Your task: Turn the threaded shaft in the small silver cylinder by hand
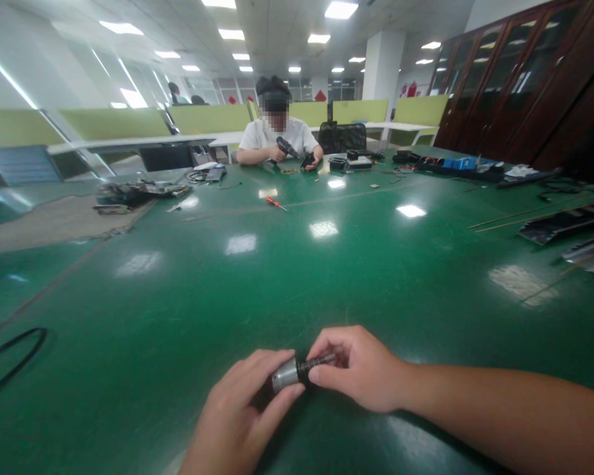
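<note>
Low over the near edge of the green table (297, 277), both my hands meet on a small metal part. My left hand (242, 415) is closed round its silver cylindrical end (284, 375). My right hand (356, 373) pinches the dark threaded shaft (317, 362) that sticks out of the cylinder to the right. The part lies roughly level between the two hands, just above the tabletop.
A person in a white shirt (272, 135) sits at the far side holding a power drill (287, 146). A red screwdriver (276, 203) lies mid-table. Black metal parts (569, 224) and thin rods lie at right, a black cable (10, 359) at left, clutter (133, 192) far left.
</note>
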Action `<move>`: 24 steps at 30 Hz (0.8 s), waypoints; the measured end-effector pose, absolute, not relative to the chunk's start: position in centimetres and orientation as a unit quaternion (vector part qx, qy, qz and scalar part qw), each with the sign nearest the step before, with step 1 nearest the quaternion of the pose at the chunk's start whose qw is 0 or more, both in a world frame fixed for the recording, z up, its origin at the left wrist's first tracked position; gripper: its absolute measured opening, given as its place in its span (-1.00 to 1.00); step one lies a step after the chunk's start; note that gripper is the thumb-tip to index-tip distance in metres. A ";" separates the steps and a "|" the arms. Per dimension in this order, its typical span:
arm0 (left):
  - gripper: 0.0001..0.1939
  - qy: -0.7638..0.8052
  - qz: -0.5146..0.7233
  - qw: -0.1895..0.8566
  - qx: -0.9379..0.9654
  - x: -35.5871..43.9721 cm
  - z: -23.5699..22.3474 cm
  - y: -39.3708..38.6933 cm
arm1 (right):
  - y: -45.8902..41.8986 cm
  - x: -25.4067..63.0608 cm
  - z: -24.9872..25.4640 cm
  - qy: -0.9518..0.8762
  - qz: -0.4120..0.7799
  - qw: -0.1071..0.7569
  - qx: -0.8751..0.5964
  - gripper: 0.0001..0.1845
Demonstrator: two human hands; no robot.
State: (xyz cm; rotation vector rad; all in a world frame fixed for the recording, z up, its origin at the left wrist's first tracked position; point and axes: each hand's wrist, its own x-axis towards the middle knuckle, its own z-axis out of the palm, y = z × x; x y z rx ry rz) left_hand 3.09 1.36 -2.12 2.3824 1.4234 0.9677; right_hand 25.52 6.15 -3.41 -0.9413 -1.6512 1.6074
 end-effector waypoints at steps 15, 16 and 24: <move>-0.75 0.485 0.331 0.103 0.803 3.3 -1.9 1.5 | 6.1 25.5 -3.3 -0.625 0.615 0.317 -0.362 -0.86; -0.75 0.485 0.333 0.104 0.802 3.3 -1.9 1.5 | 6.1 25.5 -3.3 -0.625 0.614 0.316 -0.365 -0.86; -0.76 0.485 0.329 0.112 0.803 3.0 -1.9 1.3 | 6.1 25.5 -3.4 -0.625 0.616 0.319 -0.358 -0.87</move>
